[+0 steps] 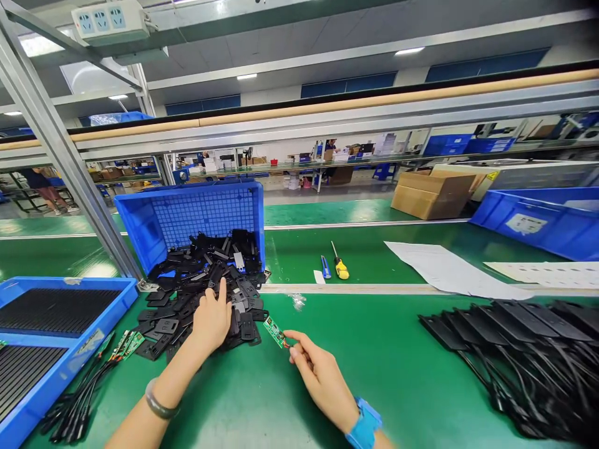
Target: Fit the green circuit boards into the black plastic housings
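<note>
My left hand (211,317) rests over a heap of flat black plastic pieces (166,326), its index finger stretched out onto them; the thumb and some fingertips are hidden. The heap spills from a blue crate (201,212) tipped on its side. In my right hand (316,374), a small green circuit board (275,332) is pinched between thumb and fingertips near its wired end, held above the green table just right of the heap. Several more boards (126,344) with black cables lie at the lower left.
Blue trays (105,315) of black parts border the left side. A box cutter (326,267), a yellow screwdriver (341,268) and paper sheets (440,265) lie beyond. Finished-looking black cases with cables (510,355) are stacked at right. A metal post (70,143) rises behind the trays.
</note>
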Demonstrator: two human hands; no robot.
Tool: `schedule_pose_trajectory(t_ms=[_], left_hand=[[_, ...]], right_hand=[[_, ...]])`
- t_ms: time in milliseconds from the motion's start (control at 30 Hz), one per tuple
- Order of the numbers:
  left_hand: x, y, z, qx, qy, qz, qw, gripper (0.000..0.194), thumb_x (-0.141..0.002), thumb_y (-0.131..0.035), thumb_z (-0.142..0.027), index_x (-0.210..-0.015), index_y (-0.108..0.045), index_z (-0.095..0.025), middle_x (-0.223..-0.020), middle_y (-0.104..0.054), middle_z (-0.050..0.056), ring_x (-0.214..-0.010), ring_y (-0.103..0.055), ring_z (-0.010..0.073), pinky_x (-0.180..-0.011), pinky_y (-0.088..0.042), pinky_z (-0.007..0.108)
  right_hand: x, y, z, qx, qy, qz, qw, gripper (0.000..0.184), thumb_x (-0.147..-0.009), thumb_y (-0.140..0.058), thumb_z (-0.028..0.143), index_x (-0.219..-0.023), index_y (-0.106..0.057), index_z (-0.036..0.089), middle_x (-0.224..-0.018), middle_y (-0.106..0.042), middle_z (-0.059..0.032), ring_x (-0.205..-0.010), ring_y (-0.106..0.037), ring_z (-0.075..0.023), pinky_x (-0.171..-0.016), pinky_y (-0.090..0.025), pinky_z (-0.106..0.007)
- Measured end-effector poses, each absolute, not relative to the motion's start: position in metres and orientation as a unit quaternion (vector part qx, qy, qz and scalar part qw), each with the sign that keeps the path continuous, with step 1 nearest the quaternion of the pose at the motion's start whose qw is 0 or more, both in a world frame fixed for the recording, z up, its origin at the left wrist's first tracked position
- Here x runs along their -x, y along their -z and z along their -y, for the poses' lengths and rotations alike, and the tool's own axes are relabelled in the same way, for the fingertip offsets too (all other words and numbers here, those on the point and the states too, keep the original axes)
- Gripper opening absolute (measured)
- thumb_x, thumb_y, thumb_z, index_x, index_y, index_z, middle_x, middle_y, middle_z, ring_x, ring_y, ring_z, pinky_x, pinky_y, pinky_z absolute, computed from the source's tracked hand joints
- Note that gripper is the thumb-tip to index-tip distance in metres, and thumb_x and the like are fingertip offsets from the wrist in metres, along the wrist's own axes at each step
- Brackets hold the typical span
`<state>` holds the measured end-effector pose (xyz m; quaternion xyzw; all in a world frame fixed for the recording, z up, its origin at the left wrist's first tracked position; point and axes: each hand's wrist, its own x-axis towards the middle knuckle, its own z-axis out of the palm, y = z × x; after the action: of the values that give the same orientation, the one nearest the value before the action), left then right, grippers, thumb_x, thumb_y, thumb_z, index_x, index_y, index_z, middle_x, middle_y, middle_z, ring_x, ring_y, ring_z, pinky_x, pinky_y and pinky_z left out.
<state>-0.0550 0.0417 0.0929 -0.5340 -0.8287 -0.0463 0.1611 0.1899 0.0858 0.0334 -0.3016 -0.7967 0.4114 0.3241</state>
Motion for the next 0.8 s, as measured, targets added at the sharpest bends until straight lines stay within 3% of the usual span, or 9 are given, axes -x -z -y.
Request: schedule_pose_trajectory(t_ms=[67,167,267,333,433,567,800], left_hand=[[0.043,-0.094,-0.032,0.55,0.079,0.822,0.124,0.053,-0.092,-0.034,-0.02,-0.143,-0.024,-0.009,-0.107,-0.05,0.019,-0.092,-0.055,0.0308,-0.074,-0.049,0.043],[0.024,-0.093,-0.018,0.6,0.237,0.764,-0.01,0.056,-0.087,-0.046,-0.017,-0.14,-0.027,-0.018,-0.111,-0.055,0.014,-0.099,-0.055,0.0272,-0.085,-0.046,0.041],[0.006,-0.085,-0.008,0.56,0.42,0.681,-0.215,0.056,-0.076,-0.065,-0.019,-0.126,-0.041,-0.026,-0.11,-0.06,0.006,-0.093,-0.059,0.0214,-0.079,-0.047,0.032],[-0.004,-0.073,-0.004,0.484,0.52,0.609,-0.352,0.055,-0.07,-0.073,-0.021,-0.118,-0.046,-0.024,-0.106,-0.062,0.005,-0.085,-0.06,0.0184,-0.071,-0.047,0.027],[-0.015,-0.056,-0.001,0.361,0.617,0.5,-0.49,0.057,-0.062,-0.081,-0.021,-0.111,-0.053,-0.018,-0.099,-0.064,0.006,-0.083,-0.06,0.0163,-0.074,-0.046,0.024],[-0.022,-0.046,0.003,0.275,0.659,0.439,-0.545,0.048,-0.063,-0.082,-0.016,-0.105,-0.059,-0.014,-0.104,-0.065,0.009,-0.091,-0.059,0.0154,-0.085,-0.044,0.024],[-0.03,-0.049,0.007,0.221,0.647,0.405,-0.607,0.056,-0.076,-0.073,-0.018,-0.125,-0.047,-0.019,-0.121,-0.058,0.014,-0.1,-0.06,0.0212,-0.091,-0.046,0.037]], right_hand=[[-0.191,-0.036,-0.086,0.304,-0.41,0.793,0.332,0.03,-0.095,-0.036,0.033,-0.117,-0.052,0.02,-0.075,-0.059,0.0001,-0.06,-0.052,-0.0133,-0.056,-0.039,-0.023],[-0.193,-0.04,-0.086,0.304,-0.412,0.783,0.353,0.029,-0.094,-0.039,0.033,-0.116,-0.053,0.019,-0.074,-0.059,-0.0002,-0.06,-0.052,-0.013,-0.055,-0.04,-0.023],[-0.194,-0.042,-0.083,0.29,-0.396,0.782,0.384,0.023,-0.093,-0.045,0.03,-0.109,-0.058,0.02,-0.077,-0.062,-0.0009,-0.062,-0.055,-0.0128,-0.058,-0.043,-0.023],[-0.194,-0.043,-0.08,0.266,-0.372,0.794,0.4,0.019,-0.093,-0.048,0.027,-0.105,-0.062,0.021,-0.082,-0.064,-0.0017,-0.067,-0.057,-0.0129,-0.061,-0.044,-0.023],[-0.195,-0.041,-0.074,0.219,-0.337,0.819,0.411,0.018,-0.092,-0.05,0.021,-0.104,-0.063,0.023,-0.087,-0.066,-0.0023,-0.073,-0.06,-0.0136,-0.065,-0.046,-0.023],[-0.194,-0.038,-0.068,0.189,-0.301,0.839,0.411,0.021,-0.091,-0.051,0.015,-0.108,-0.062,0.022,-0.084,-0.065,-0.0028,-0.073,-0.06,-0.0145,-0.065,-0.046,-0.025],[-0.193,-0.032,-0.065,0.179,-0.271,0.856,0.401,0.027,-0.091,-0.05,0.013,-0.115,-0.059,0.021,-0.084,-0.064,-0.0046,-0.074,-0.061,-0.016,-0.065,-0.049,-0.027]])
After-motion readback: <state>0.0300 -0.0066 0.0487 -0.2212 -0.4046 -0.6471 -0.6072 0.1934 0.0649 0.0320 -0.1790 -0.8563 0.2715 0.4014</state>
